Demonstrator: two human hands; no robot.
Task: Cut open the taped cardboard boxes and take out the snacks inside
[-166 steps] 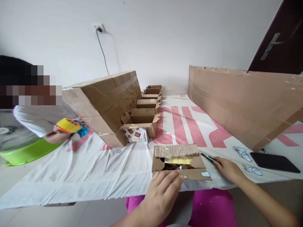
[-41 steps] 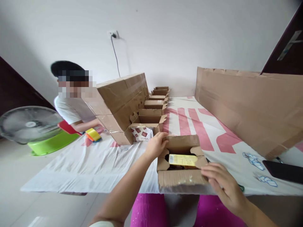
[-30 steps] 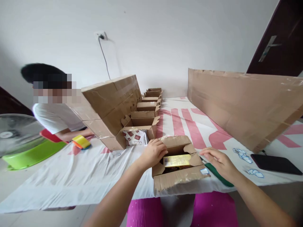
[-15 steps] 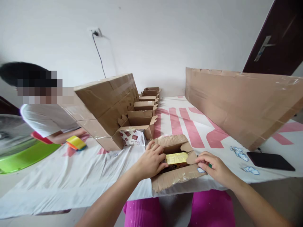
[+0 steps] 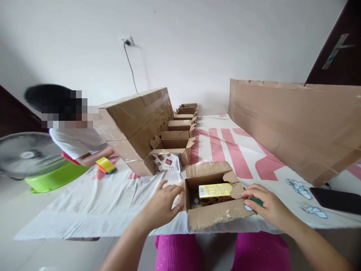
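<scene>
An open cardboard box (image 5: 214, 169) lies in front of me near the table edge, flaps folded outward. Inside rests a yellow carton (image 5: 216, 190) with a printed label, beside a small pale item (image 5: 196, 200). My left hand (image 5: 163, 201) is at the box's left flap, fingers apart and nothing held; whether the fingertips touch the flap I cannot tell. My right hand (image 5: 266, 201) closes at the right flap, with a slim green object (image 5: 256, 201) under its fingers, its kind mostly hidden. A pale patch (image 5: 248, 207) shows by the thumb.
Several open boxes (image 5: 177, 143) run back toward the wall; a white packet (image 5: 167, 162) leans at the nearest. Taped cartons (image 5: 138, 124) stand left, a cardboard panel (image 5: 293, 124) right. A phone-like black slab (image 5: 337, 199) lies right. Another person (image 5: 76, 143) sits left near a yellow block (image 5: 105, 165).
My left hand has come out of the box to its left side, and more of the yellow carton shows. My right hand stays at the right flap. The view has shifted left.
</scene>
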